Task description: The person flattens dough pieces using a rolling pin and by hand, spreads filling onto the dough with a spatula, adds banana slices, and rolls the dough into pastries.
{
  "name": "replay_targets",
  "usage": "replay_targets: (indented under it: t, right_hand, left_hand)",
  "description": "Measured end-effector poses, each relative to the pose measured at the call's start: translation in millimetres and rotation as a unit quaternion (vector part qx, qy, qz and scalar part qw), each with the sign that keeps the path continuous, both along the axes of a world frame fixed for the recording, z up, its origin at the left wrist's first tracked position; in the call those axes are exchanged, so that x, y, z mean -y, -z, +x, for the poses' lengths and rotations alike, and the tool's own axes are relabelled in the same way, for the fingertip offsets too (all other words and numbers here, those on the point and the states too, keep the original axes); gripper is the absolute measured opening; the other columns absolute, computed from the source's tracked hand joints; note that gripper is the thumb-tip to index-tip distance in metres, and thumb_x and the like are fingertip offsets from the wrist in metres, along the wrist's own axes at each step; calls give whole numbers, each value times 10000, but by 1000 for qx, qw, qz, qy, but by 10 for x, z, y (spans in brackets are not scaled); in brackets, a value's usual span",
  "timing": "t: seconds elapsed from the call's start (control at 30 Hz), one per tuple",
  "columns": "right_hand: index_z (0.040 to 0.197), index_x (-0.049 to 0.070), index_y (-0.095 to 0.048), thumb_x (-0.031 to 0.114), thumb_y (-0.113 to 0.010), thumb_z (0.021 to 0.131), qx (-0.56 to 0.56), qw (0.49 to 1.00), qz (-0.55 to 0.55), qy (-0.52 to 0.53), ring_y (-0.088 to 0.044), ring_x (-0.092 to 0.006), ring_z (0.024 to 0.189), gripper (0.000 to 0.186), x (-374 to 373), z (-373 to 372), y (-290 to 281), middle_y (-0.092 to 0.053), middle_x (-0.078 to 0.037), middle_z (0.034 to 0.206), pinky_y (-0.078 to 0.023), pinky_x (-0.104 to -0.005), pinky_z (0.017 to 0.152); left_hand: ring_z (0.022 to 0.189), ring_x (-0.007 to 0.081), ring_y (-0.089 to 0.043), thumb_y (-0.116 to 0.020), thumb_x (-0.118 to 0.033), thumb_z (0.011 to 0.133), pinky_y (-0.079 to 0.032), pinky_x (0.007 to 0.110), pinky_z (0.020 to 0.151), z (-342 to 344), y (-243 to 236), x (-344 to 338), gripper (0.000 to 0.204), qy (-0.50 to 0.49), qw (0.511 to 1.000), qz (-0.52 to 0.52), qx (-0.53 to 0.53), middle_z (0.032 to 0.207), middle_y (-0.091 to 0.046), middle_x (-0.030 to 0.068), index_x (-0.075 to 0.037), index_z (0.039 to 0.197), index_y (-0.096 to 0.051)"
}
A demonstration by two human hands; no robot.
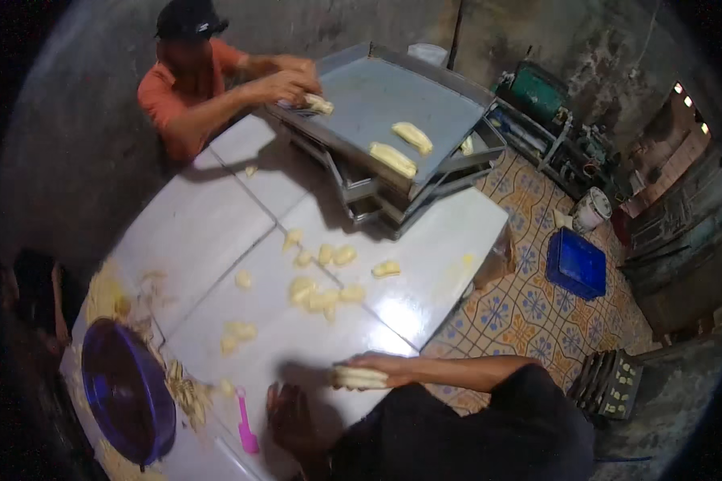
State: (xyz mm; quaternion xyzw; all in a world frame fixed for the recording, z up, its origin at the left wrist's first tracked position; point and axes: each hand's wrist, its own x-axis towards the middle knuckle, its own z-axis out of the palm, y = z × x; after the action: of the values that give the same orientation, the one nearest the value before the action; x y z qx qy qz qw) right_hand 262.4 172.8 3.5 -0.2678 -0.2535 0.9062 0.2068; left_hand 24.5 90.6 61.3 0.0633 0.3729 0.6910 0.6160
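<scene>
My right hand grips a long, pale shaped dough roll just above the near edge of the white tiled table. Beside it, to the left, my left hand is in shadow with its fingers apart and nothing visible in them. A pink plastic scoop or scraper lies close to the left hand. Farther up the table, several small dough pieces sit in a loose cluster, with a few nearer to me.
A purple basin stands at the left beside scattered crumbs. Stacked metal trays at the far side hold shaped rolls; a co-worker in orange handles dough there. On the patterned floor are a blue crate, a white bucket and machinery.
</scene>
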Motion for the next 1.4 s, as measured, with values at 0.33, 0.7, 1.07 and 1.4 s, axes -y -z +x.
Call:
replay_targets:
  t: [0.33, 0.7, 1.07, 1.4]
  right_hand:
    - [1250, 18, -687, 295, -734, 895, 567, 414, 660, 269, -697, -309, 977, 453, -3177, 2844, -2440, -709, -196, 1126, -529, -404, 875]
    - [1244, -6, -671, 65, -614, 956, 458, 427, 648, 434, -710, -253, 938, 302, -1988, 1956, -2297, -728, -183, 1078, -551, -367, 829]
    - [1216, -23, -633, 283, -738, 891, 643, 489, 551, 211, -535, -425, 1099, 460, -1256, 825, 387, -552, -263, 1226, -489, -478, 882]
    - [1278, -17, -636, 60, -596, 950, 263, 818, 511, 26, -667, -352, 1027, 339, 200, -858, -585, -608, -217, 1173, -571, -383, 866]
  left_hand:
    - [766, 180, -628, -636, -170, 940, -519, 290, 678, -4, 401, -759, 304, -12, 919, -25, -392, 900, -677, 113, 59, 1138, -662]
    - [769, 128, -599, -615, -78, 947, -498, 283, 676, -750, 1780, 367, 123, -59, 786, -157, -595, 900, -656, 20, -12, 1013, -695]
    - [899, 250, -693, -549, -108, 997, -576, 362, 795, -421, 1895, 78, 230, 32, 790, 55, -609, 984, -698, 145, 23, 1135, -677]
    - [821, 150, -654, -607, -30, 981, -556, 278, 678, 183, 549, 135, 248, 34, 919, -31, -392, 1033, -683, 131, 68, 1207, -634]
